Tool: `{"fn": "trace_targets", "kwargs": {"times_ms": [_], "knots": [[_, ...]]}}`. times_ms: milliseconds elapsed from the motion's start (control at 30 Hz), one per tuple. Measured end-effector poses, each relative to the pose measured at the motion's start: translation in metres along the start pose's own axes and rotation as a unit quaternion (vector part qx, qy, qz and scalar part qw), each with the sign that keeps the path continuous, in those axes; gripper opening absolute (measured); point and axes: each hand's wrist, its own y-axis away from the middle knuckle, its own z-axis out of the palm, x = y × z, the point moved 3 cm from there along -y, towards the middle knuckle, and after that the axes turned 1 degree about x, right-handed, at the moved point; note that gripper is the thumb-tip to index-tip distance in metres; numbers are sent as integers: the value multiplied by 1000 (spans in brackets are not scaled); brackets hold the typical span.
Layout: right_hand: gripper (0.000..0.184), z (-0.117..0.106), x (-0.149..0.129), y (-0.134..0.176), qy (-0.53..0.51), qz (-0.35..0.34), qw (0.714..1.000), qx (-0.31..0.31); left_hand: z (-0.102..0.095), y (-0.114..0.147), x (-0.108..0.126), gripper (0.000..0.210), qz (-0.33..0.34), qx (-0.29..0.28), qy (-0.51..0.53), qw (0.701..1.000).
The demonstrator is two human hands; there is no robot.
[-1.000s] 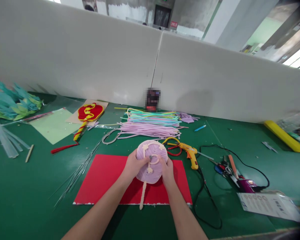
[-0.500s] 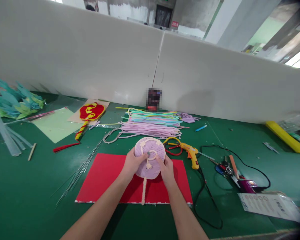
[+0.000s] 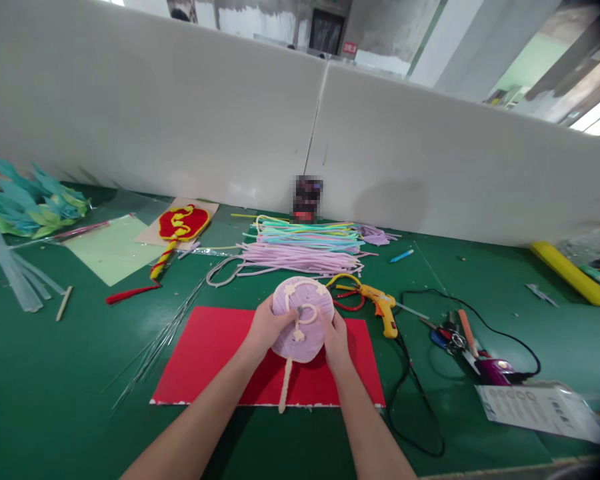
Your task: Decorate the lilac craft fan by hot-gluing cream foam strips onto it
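Observation:
Both hands hold a round fan (image 3: 310,343) made of lilac pipe cleaners, with a cream rim, cream flowers and a curled cream stem on its face. Its cream handle (image 3: 285,387) points down towards me, tilted slightly left. My left hand (image 3: 267,327) grips the left edge, its thumb pressing on the face near the curl. At the right edge, my right hand (image 3: 336,337) is closed round the rim, thumb on the front. Fingers behind the fan are hidden. Beneath it lies a red board (image 3: 205,353) on the green table.
Behind the fan lie bundled pastel pipe cleaners (image 3: 300,257). A yellow glue gun (image 3: 383,309) with a black cord rests to the right, near pliers and tools (image 3: 453,340). Thin wires (image 3: 165,333) and a red-and-yellow fan (image 3: 185,223) lie left. A white partition (image 3: 180,113) stands behind.
The fan has shifted slightly right and down and turned a little, its handle end swinging left. Both hands keep their hold; the right thumb has moved slightly on the face.

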Motion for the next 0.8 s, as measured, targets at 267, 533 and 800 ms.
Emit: {"fn": "trace_targets", "kwargs": {"times_ms": [267, 533, 800], "knots": [[46, -2, 4, -1, 5, 26, 1000, 9, 2, 1, -3, 42, 10, -21, -11, 1000], [47, -3, 3, 0, 14, 25, 1000, 13, 1, 1, -4, 41, 16, -24, -15, 999], [42, -4, 2, 0, 19, 22, 999, 21, 0, 1, -1, 44, 17, -30, -14, 999]]}}
